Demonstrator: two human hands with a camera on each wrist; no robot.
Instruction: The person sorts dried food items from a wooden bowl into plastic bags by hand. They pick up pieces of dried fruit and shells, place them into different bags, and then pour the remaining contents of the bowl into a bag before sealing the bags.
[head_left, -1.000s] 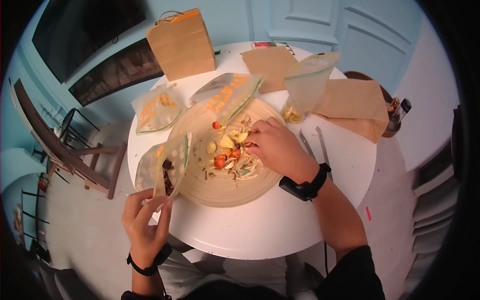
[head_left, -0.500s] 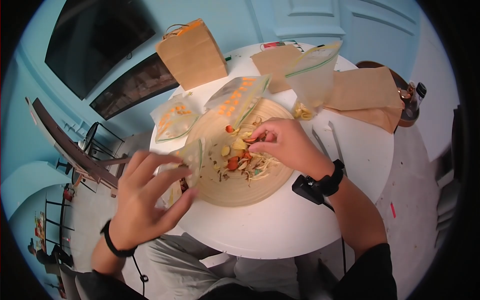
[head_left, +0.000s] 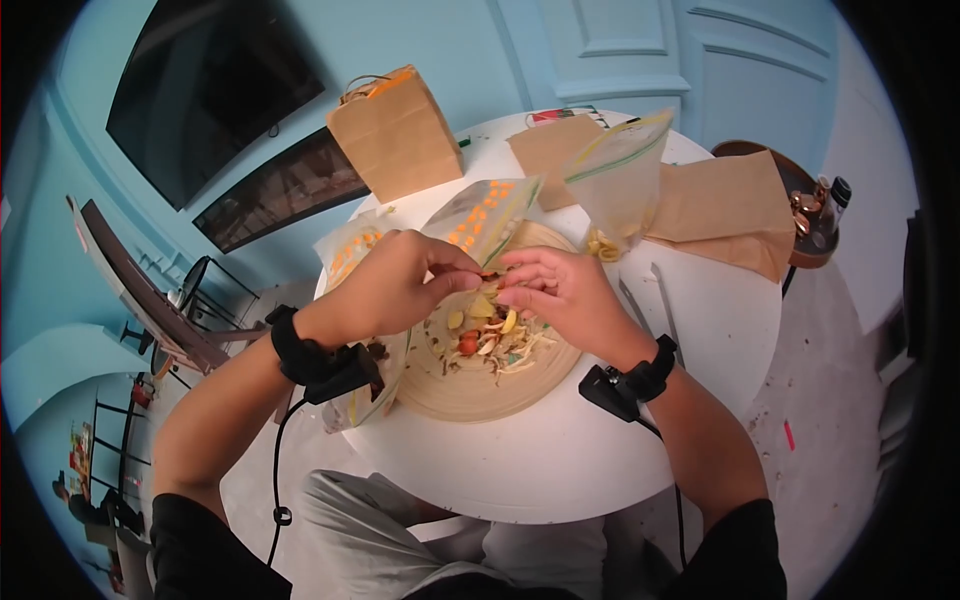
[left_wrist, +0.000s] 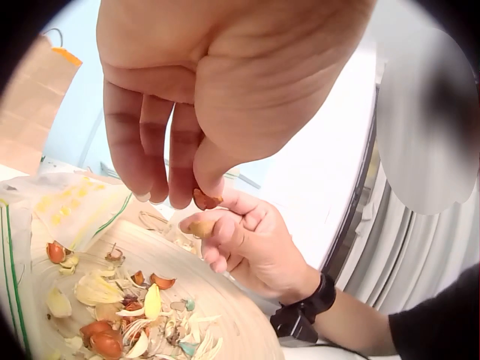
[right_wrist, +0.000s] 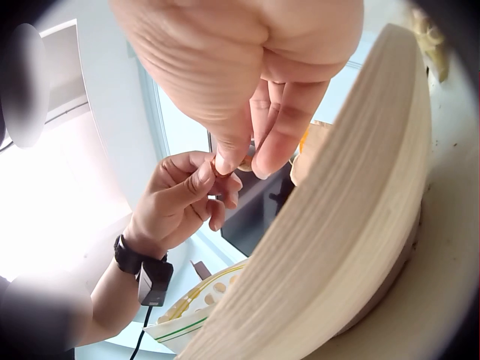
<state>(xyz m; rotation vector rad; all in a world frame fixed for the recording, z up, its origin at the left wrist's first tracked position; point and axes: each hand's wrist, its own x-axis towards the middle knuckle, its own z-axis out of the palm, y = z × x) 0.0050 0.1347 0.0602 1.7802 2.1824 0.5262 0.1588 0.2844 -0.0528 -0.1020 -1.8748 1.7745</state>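
Over the round wooden plate (head_left: 430, 395) both hands meet, fingertips close together. My left hand (head_left: 390, 285) pinches a small reddish-brown dried piece (left_wrist: 206, 199) between thumb and finger. Just below it, my right hand (head_left: 580, 305) pinches a tan dried piece (left_wrist: 201, 227). Beneath them on the plate lies a loose pile of dried plant bits: yellow petals (left_wrist: 97, 288), shiny orange-red pieces (left_wrist: 105, 343) and pale shreds (left_wrist: 206, 324). A dotted zip bag (head_left: 395, 372) with dark pieces sits at the plate's left edge, partly hidden by my left wrist.
An orange-dotted zip bag (head_left: 485, 215) overlaps the plate's far rim; a similar bag (head_left: 345, 248) is at left. Behind stand a paper bag (head_left: 395, 135) and a zip bag (head_left: 620, 175) with yellow pieces. Long metal tweezers (head_left: 665, 305) and flat paper bags (head_left: 725, 215) lie right.
My left hand has let go of the dotted bag at left and moved right over the plate to the right hand. It now pinches a reddish-brown piece. My right hand stays over the pile.
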